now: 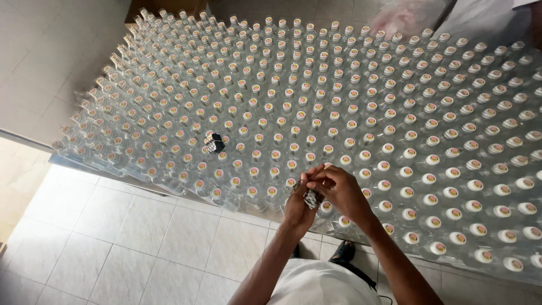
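Pinching a small dark-and-silver piece [312, 197] between them, both hands meet at the near edge of the table [141, 182]. It may be a strip or stack of seals or labels — too small to tell. The left hand [298, 204] cups it from below with fingers closed on it; the right hand [339, 189] curls over the top, fingertips closed on its upper end. It looks light and thin, probably flexible, so a fingertip pinch at its edges should do; squeezing harder would likely crease it.

Just beneath the hands stand bottles [361, 113] — clear, capped, packed shoulder to shoulder in rows across the whole table. Their caps look pale with a reddish centre. They seem to be light plastic, smooth-sided and easily tipped in a chain if knocked; taking one by the neck below the cap seems safest.

A second dark piece [214, 143] sits on the caps further left, well apart from the hands. Pale floor tiles [113, 248] lie below, and a dark shoe [342, 251] shows under the table edge.
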